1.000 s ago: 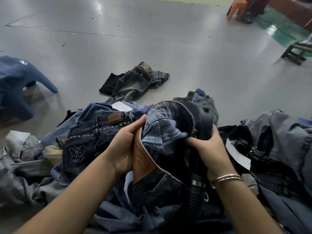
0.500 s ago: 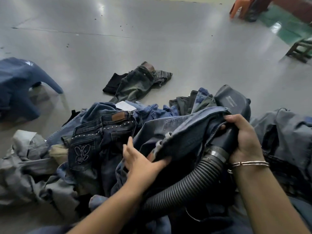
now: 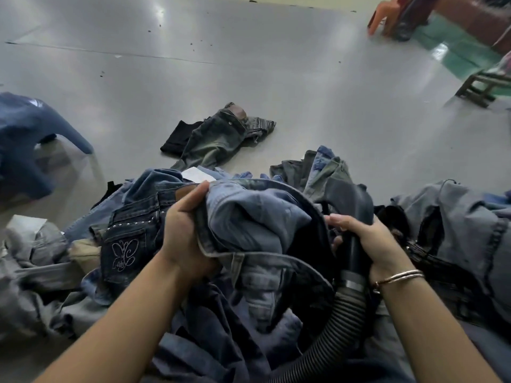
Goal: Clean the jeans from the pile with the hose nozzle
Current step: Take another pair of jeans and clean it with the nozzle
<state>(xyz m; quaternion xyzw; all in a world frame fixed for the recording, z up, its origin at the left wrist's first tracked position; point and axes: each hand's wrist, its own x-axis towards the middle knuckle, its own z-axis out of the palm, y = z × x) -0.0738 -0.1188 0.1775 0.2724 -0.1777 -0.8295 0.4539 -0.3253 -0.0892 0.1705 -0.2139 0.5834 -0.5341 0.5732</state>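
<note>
Nearest, at 5 o'clock, the ribbed hose [image 3: 326, 344] climbs to the black hose nozzle [image 3: 352, 230], which the right hand [image 3: 370, 241] grips around its neck. At 9 o'clock of that hand, the left hand [image 3: 185, 233] bunches the waistband of the light blue jeans [image 3: 254, 222], lifted off the pile [image 3: 130, 244]. To do this well, I would judge the left hand should pull the denim taut and open so the nozzle mouth meets flat cloth rather than folds. The nozzle's mouth is buried behind the fabric, so contact cannot be told; the hose runs out of view at 6 o'clock. Farther off at 12 o'clock, a lone dark pair [image 3: 218, 134] lies on the grey floor [image 3: 276, 64]
</note>
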